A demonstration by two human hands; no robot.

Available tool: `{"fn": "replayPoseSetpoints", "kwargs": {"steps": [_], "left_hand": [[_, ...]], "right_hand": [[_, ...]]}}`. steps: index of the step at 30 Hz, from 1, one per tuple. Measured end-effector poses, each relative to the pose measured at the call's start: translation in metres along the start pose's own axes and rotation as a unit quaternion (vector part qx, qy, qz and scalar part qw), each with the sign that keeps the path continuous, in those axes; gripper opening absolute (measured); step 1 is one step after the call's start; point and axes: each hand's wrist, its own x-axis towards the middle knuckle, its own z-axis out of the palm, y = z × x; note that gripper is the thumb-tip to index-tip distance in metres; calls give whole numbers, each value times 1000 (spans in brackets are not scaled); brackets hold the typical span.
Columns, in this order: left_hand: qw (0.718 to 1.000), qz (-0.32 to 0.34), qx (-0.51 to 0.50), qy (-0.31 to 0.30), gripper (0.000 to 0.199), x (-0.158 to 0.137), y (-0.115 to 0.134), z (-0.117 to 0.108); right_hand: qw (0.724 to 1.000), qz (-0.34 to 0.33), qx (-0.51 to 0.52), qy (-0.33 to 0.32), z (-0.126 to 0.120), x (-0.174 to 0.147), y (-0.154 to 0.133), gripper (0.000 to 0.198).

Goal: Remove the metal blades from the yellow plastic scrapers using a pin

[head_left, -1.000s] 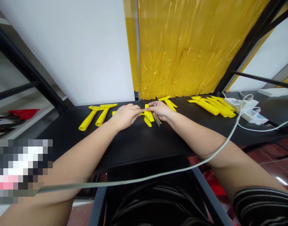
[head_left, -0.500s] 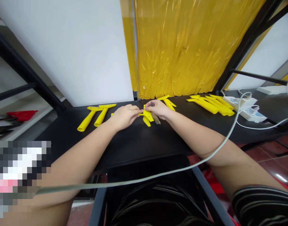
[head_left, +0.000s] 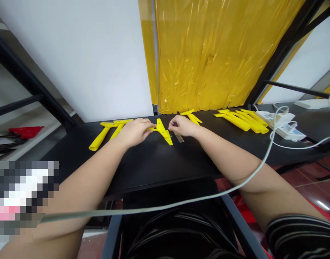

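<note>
My left hand [head_left: 136,131] is closed round the handle of a yellow scraper [head_left: 164,132]. Its flat, slanted head with small screws points right, out past my fingers. Just right of that head, my right hand [head_left: 182,126] has thumb and fingertips pinched together, apart from the scraper. Whatever may be between those fingertips is too small to make out. Below the right hand a thin metal strip [head_left: 179,137] lies on the black table [head_left: 154,165], partly covered by the hand. Two more yellow scrapers [head_left: 99,138] rest left of my left hand, one partly hidden by it.
Behind my right hand lies another yellow scraper [head_left: 193,118]. Several yellow scrapers [head_left: 243,120] are grouped farther right, beside white power strips [head_left: 289,129]. A white cable [head_left: 202,197] crosses in front of me, over both arms. A yellow plastic sheet [head_left: 208,57] hangs behind the table.
My right hand has let go of the scraper head and drawn slightly right. My left hand has shifted left with the scraper, whose head has turned and now shows its flat face.
</note>
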Motion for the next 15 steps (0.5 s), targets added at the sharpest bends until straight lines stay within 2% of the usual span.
{"fn": "replayPoseSetpoints", "kwargs": {"steps": [4, 6, 8, 10, 12, 15], "left_hand": [[999, -10, -23, 19, 39, -3, -16, 4], [999, -19, -34, 21, 38, -3, -17, 6], [998, -37, -51, 29, 38, -2, -14, 6], [995, -58, -71, 46, 38, 0, -9, 6], [992, -68, -86, 65, 38, 1, -4, 6], [990, -63, -92, 82, 37, 3, 2, 7]], "right_hand": [[999, -6, -14, -46, 7, -1, 3, 4], [999, 6, 4, -33, 11, 0, 4, 4], [997, 38, 72, 3, 13, 3, 3, 7], [977, 81, 196, 30, 13, 4, 2, 8], [940, 113, 322, 32, 13, 4, -1, 6], [904, 111, 413, 21, 12, 1, -5, 27]]}}
